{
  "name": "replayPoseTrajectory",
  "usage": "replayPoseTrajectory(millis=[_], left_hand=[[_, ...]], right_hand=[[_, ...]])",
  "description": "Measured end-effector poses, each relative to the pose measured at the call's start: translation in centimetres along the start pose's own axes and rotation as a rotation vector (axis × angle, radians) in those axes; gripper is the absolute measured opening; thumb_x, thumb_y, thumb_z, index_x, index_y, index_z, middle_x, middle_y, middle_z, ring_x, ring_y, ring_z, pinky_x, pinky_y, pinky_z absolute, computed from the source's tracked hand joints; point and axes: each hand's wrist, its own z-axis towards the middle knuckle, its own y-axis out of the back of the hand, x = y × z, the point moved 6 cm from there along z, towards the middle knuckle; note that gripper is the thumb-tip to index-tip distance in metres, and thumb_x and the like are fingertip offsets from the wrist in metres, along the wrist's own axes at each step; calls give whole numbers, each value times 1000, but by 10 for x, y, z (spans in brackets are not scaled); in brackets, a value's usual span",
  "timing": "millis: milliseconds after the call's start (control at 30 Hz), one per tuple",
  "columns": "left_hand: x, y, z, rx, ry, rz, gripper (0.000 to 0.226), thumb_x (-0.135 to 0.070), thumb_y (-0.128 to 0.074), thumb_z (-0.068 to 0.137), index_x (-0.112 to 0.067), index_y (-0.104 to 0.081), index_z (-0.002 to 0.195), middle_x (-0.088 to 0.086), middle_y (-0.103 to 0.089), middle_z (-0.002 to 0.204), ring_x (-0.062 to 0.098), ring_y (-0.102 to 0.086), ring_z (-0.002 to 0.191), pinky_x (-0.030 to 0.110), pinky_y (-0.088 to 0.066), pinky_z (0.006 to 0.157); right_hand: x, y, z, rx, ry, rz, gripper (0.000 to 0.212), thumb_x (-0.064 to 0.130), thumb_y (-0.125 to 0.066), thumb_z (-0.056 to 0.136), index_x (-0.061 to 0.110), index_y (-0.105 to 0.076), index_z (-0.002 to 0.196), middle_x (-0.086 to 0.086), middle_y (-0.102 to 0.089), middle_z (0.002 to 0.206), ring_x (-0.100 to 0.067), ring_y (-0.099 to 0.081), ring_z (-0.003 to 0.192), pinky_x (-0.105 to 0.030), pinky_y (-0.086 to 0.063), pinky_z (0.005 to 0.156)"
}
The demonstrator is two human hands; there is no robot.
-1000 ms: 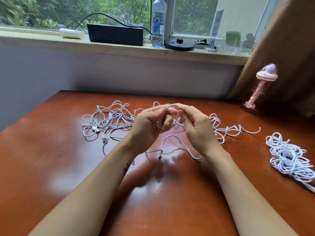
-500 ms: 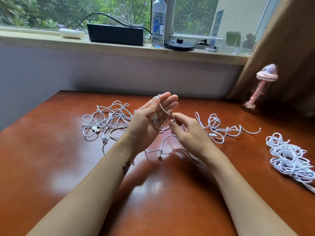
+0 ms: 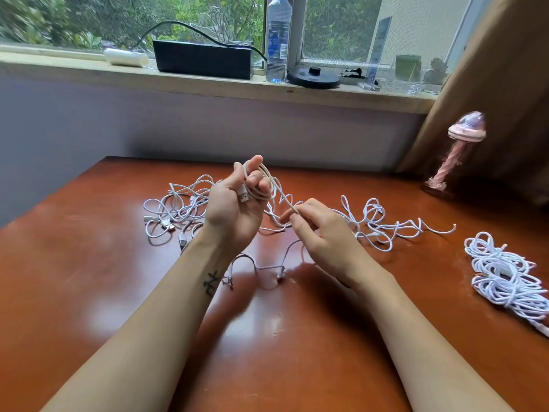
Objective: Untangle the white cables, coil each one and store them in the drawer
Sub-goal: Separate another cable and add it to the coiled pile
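One pile of coiled white cables [image 3: 505, 278] lies at the right edge of the surface [image 3: 89, 278]. None are stored, and no drawer is in view. A tangle [image 3: 178, 209] at left is not yet sorted.

Left grip [image 3: 234, 209] curls round a few loops of the cable in work [image 3: 258, 196], USB plug [image 3: 243, 198] at the palm. Right grip [image 3: 320, 233] pinches its running length, which trails to loose kinks [image 3: 383, 230]. My estimate: roughly mid-task.

Glossy reddish-brown table [image 3: 89, 292], lilac wall [image 3: 178, 126], cluttered windowsill [image 3: 208, 87], daylit window [image 3: 89, 19], brown curtain [image 3: 505, 84] right.
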Motion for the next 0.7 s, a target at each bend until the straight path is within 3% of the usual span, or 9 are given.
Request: replayPoseTrajectory(millis=[133, 233, 367, 467, 533, 600, 700], left_hand=[[-6, -1, -1, -12, -1, -73, 32, -18, -38, 109, 3, -60, 116, 2, -52, 70, 17, -56, 71, 28, -43, 90], [-19, -2, -1, -11, -54, -67, 26, -10, -39, 109, 1, -60, 118, 2, -56, 76, 19, -67, 77, 28, -48, 91], [-28, 2, 1, -2, -118, 22, 29, -15, -36, 110, -1, -56, 125, 0, -62, 74, 19, -70, 87, 28, -49, 91], [-26, -4, 0, 12, -233, 314, 29, -19, -34, 111, -9, -58, 123, 2, -77, 97, 18, -70, 106, 28, -50, 98], [-22, -4, 0, 20, -334, 551, 28, -20, -35, 111, -11, -57, 127, 4, -75, 114, 17, -67, 116, 29, -48, 102], [-19, -4, -1, 26, -453, 802, 27, -16, -37, 110, -12, -55, 129, 2, -72, 122, 13, -65, 120, 29, -46, 106], [-9, -8, -5, 93, -582, 1139, 27, -11, -37, 109, -9, -50, 133, -1, -67, 128, 4, -60, 121, 17, -42, 104]], right_hand=[[-1, 3, -1, -44, -19, -21, 19, 19, -51, 105, 19, -69, 109, 9, -65, 83, -7, -58, 79, -21, -44, 75], [-6, 8, -2, -89, -49, -11, 16, 25, -51, 106, 22, -66, 110, 0, -65, 75, -16, -58, 69, -33, -46, 69], [-10, 10, -2, -98, -54, -16, 13, 29, -48, 107, 22, -59, 108, 1, -61, 71, -12, -50, 60, -37, -42, 63], [-9, 8, -2, -109, -13, -76, 13, 32, -52, 105, 25, -62, 110, 13, -62, 75, -4, -52, 63, -33, -44, 64], [-6, 8, -2, -128, 22, -95, 20, 36, -54, 102, 26, -68, 112, 19, -68, 89, -1, -60, 76, -36, -52, 73], [-6, 8, -1, -131, 55, -96, 25, 38, -56, 99, 25, -72, 112, 13, -73, 100, -13, -68, 90, -41, -55, 80], [-3, 7, -1, -128, 97, -142, 28, 42, -55, 99, 25, -73, 113, 8, -70, 91, -18, -67, 83, -43, -54, 74]])
